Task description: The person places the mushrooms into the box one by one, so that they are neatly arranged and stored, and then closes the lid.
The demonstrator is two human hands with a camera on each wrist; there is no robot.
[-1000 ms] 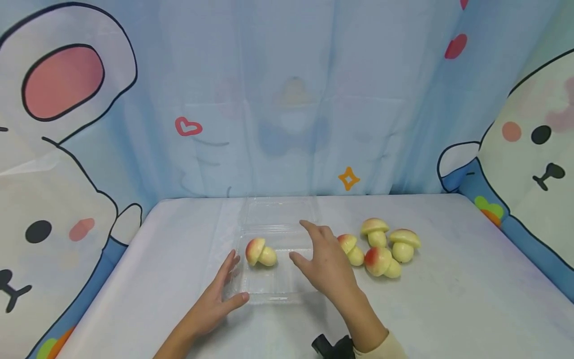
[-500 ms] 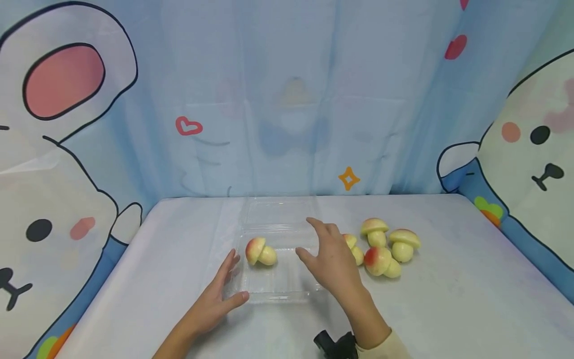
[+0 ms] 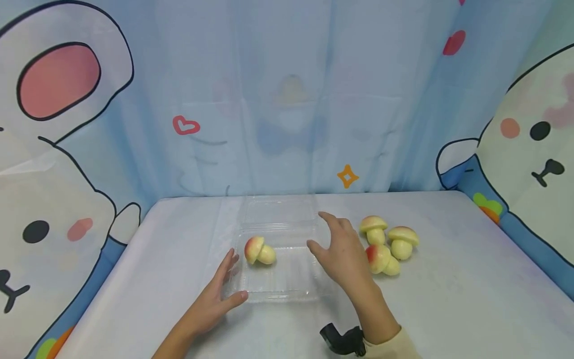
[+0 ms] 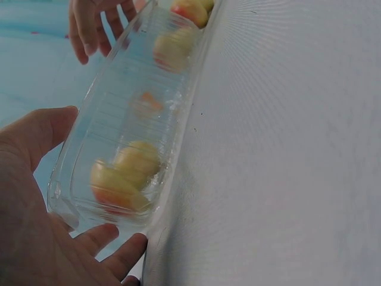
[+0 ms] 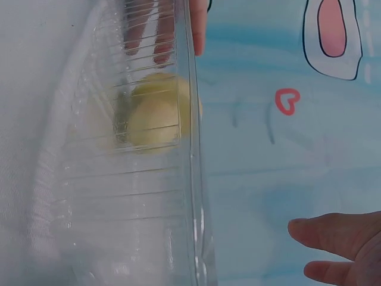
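A clear plastic clamshell box (image 3: 287, 269) sits on the table, its lid (image 3: 280, 209) folded back behind it. In its left part lies one toy mushroom (image 3: 259, 251), pale yellow with a reddish cap. My left hand (image 3: 208, 304) is at the box's left side, fingers extended along the wall and thumb spread near the front corner. Over the box's right edge is my right hand (image 3: 343, 254), holding nothing, thumb and fingers apart. Just beyond it stand or lie mushrooms: one at the back (image 3: 373, 229), one to the right (image 3: 402, 243) and one in front (image 3: 382, 260). Another is hidden behind this hand.
A white cloth covers the table (image 3: 457, 289). Behind it hangs a light blue curtain (image 3: 287, 164) printed with cartoon animals. A black camera mount (image 3: 343, 340) sticks out at the right wrist.
My right hand has moved right, away from the box's middle and toward the mushrooms, covering the nearest one. The left hand and the mushroom in the box stay where they were.
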